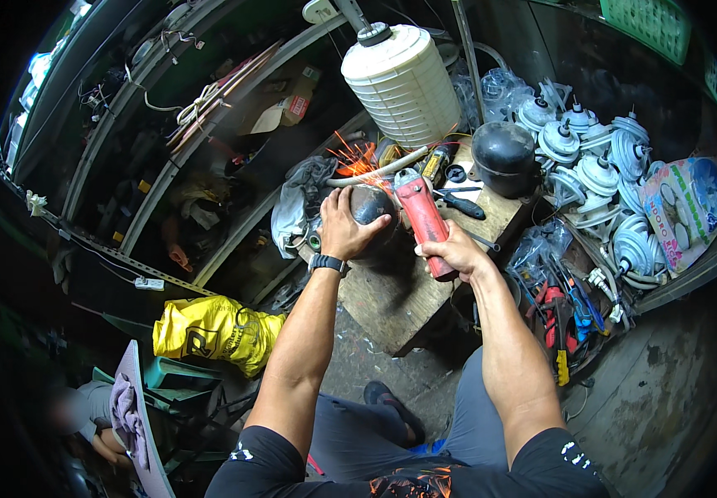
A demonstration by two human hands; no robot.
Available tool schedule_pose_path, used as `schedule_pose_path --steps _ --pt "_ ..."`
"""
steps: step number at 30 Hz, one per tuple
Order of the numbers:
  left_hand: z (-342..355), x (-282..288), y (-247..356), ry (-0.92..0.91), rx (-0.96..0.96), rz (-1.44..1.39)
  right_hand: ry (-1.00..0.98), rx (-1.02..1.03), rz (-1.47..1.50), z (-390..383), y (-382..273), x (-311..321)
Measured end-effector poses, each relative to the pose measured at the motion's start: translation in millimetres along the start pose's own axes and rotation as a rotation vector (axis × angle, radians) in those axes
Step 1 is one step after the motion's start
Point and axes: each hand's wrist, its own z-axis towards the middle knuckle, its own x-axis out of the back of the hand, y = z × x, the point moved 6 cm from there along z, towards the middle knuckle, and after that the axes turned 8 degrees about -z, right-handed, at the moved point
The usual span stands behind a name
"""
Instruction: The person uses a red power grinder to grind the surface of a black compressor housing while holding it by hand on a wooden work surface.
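My right hand (456, 251) is wrapped round the red body of an angle grinder (421, 212). The grinder's head meets the far side of a dark, rounded metal shell (370, 204), and orange sparks (357, 161) spray away to the far left. With fingers spread over its left side, my left hand (344, 224) grips the shell against the wooden bench (392, 309). The cutting edge and the contact spot are hidden behind the shell. Right of the grinder lies a screwdriver (464, 206) with a dark handle.
A black rounded canister (504, 158) stands at the bench's right corner, near a ribbed white tank (404, 87). Pale disc-shaped parts (599, 174) are heaped to the right, above pliers and hand tools (570, 315). A yellow bag (221, 334) lies left; another person sits at lower left.
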Motion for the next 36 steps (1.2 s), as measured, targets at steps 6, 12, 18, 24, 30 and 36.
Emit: schedule_pose_path --steps 6,12,18,24,30,36 --pt "0 0 1 -0.006 0.012 -0.005 0.000 -0.034 -0.007 3 7 3" --pt "-1 0 -4 0.000 0.013 0.003 -0.019 -0.047 -0.010 3 8 1" --pt "0 -2 0 -0.001 0.030 0.013 0.007 0.003 -0.042 11 15 6" --pt "0 -4 -11 0.012 0.013 -0.026 -0.031 -0.032 -0.003 6 9 0" --pt "1 -7 -9 0.004 0.016 -0.037 -0.058 0.000 0.002 6 6 2" --pt "0 -7 -11 0.005 0.019 -0.036 -0.066 -0.011 -0.008 2 3 -1"
